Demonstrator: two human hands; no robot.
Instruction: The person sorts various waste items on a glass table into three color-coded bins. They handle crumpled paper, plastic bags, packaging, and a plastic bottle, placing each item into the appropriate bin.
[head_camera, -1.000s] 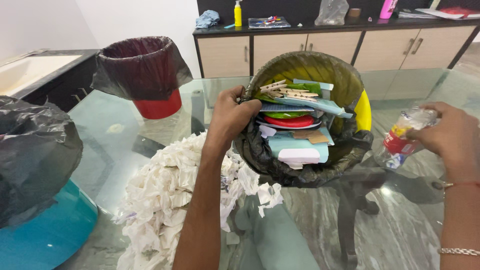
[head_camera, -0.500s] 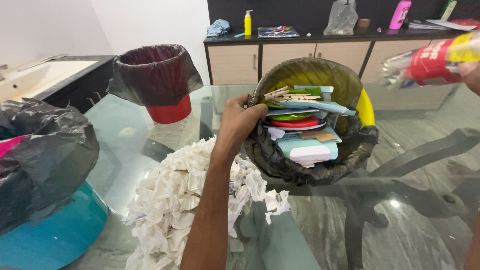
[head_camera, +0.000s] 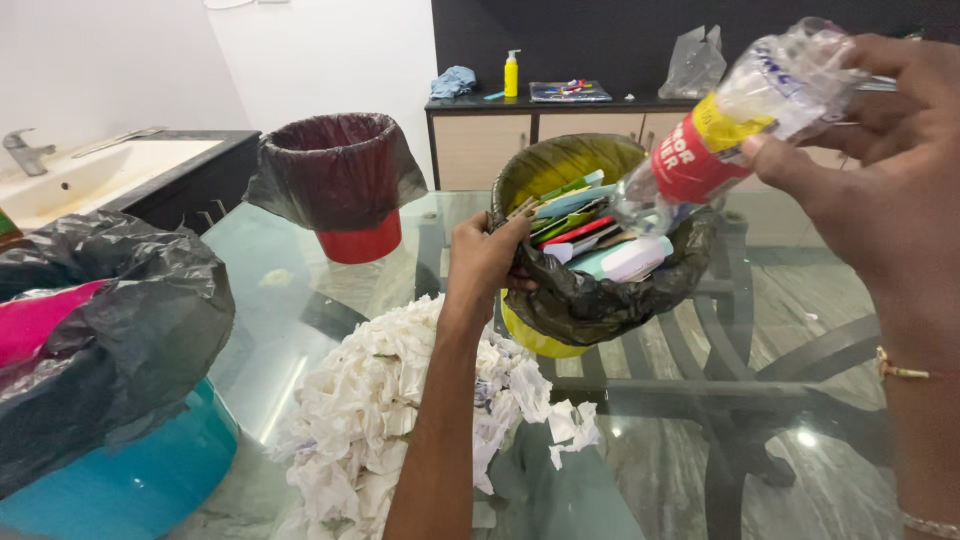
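Note:
My left hand (head_camera: 483, 260) grips the rim of a tilted yellow bin (head_camera: 545, 170) lined with a black bag and holds it off the glass table (head_camera: 300, 300). The bin's mouth faces me and shows cardboard packets and wrappers (head_camera: 590, 235) in several colours. My right hand (head_camera: 880, 170) is raised close to the camera at the upper right and holds a crushed clear plastic bottle (head_camera: 730, 120) with a red and yellow label. A heap of crumpled white tissue paper (head_camera: 380, 420) lies on the table under my left arm.
A red bin (head_camera: 345, 185) with a dark liner stands behind on the table. A blue bin (head_camera: 110, 470) with a black liner is at the near left. A sink (head_camera: 80, 175) is at the far left. A counter (head_camera: 560, 100) at the back carries a yellow bottle, a cloth and a bag.
My right hand has lifted the plastic bottle from the right side of the bin up towards the camera. My left hand keeps its grip on the bin's rim.

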